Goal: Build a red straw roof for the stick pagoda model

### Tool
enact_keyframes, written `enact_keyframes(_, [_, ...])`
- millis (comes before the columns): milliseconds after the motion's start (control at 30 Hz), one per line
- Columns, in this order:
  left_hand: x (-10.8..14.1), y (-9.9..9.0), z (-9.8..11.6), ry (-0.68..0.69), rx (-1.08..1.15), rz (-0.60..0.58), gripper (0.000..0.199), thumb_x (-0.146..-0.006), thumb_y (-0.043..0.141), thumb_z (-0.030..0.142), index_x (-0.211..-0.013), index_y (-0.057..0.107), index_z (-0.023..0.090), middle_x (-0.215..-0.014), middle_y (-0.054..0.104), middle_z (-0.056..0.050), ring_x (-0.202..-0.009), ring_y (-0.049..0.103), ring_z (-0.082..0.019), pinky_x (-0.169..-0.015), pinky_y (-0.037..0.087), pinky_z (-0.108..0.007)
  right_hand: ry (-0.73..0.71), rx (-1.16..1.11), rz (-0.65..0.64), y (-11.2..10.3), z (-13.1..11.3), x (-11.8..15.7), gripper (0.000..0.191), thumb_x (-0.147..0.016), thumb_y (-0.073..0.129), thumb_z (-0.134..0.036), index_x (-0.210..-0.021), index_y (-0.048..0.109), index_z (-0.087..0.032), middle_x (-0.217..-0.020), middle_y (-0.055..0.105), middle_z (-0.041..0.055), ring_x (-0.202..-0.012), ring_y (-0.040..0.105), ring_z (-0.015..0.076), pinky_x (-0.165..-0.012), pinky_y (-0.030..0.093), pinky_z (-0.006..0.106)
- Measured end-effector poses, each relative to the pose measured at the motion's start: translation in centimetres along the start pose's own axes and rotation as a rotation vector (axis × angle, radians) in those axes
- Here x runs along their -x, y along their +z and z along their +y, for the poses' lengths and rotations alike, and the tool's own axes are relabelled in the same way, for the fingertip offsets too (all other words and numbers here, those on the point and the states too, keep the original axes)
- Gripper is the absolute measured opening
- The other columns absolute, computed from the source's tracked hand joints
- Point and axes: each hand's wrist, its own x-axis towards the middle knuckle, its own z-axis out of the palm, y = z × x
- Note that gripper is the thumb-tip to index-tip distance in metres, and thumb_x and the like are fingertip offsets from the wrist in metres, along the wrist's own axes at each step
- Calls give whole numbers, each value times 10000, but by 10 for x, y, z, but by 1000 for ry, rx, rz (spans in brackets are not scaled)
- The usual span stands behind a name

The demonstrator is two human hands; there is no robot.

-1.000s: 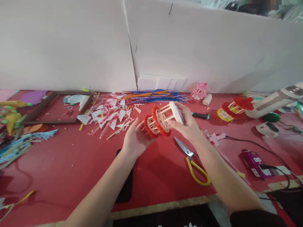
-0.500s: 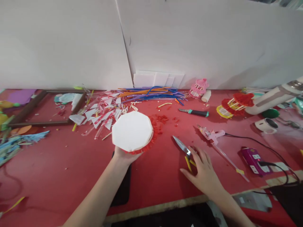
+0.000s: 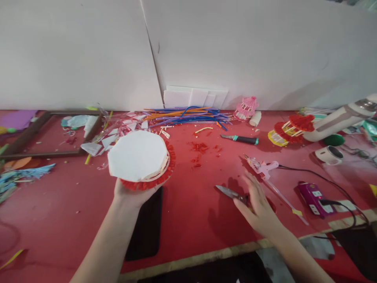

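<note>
By the left grip (image 3: 129,194), cupped from below, the red-fringed model (image 3: 140,157) is held above the counter (image 3: 188,224), its white eight-sided face turned up. The right grip (image 3: 257,208) is placed over the handles of the scissors (image 3: 229,192); whether they are grasped cannot be told. Red scraps (image 3: 199,147) are scattered farther back.

A white mug (image 3: 324,155) sits near a flask (image 3: 335,124), a brown frame (image 3: 67,154) far left.
</note>
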Motion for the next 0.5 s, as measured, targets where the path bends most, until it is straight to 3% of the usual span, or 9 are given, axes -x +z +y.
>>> enact_keyframes(33, [2,3,2,2,-5,24,447,-980,373,466,-1368,589,418,-1187,772,-67,-1098,730,-363,-849,619,-623,100,58,-38,10,-4,-13,729,-1001,381,-510,-1591,209,-117,-1665,278,235,-1574,248,341,-1235,320,597])
enact_keyframes(100, [5,7,5,4,-6,50,451,-973,366,466,-1359,593,413,-1181,773,-61,-1127,717,-361,-861,620,-611,157,94,-68,31,-10,-42,843,-995,326,-582,-1582,180,5,-1640,256,334,-1569,224,407,-1223,282,653])
enact_keyframes(200, [9,5,10,3,6,69,444,-964,376,483,-1342,593,399,-1180,773,-47,-1137,708,-361,-841,631,-576,147,128,-109,53,-17,-84,940,-968,344,-653,-1577,189,47,-1668,179,327,-1588,140,409,-1260,187,628])
enact_keyframes(367, [11,-6,13,39,-10,-4,419,-982,385,501,-1337,585,405,-1224,762,-17,-1174,689,-341,-912,616,-538,71,162,-143,62,-37,-133,1040,-953,344,-721,-1588,101,67,-1686,58,326,-1596,63,411,-1277,118,586])
enact_keyframes(500, [7,-13,11,19,-8,-60,466,-980,370,531,-1362,579,366,-1259,749,-48,-1185,683,-349,-941,606,-534,4,146,-168,71,-64,-166,1084,-946,332,-753,-1587,75,81,-1682,59,333,-1597,55,412,-1281,100,572])
